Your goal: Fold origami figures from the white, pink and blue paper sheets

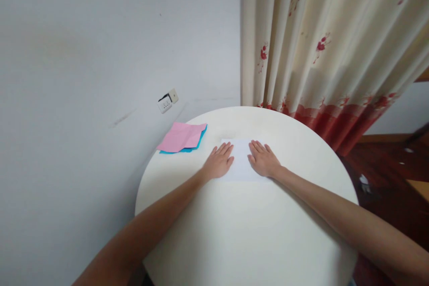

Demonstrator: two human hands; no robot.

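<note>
A white sheet of paper (241,163) lies flat on the round white table (241,228). On its left side rests my left hand (218,161), palm down with the fingers stretched out. My right hand (263,158) lies flat on the right part of the same sheet, fingers extended and thumb turned inward. Between the two hands a strip of the paper shows; the rest of it is partly hidden beneath them. Neither hand grips anything.
Beyond my left hand, a creased pink sheet (182,137) lies over a blue sheet (197,144) near the table's edge. A wall with a socket (165,104) borders the left. Floral curtains (311,44) hang behind the table at the right.
</note>
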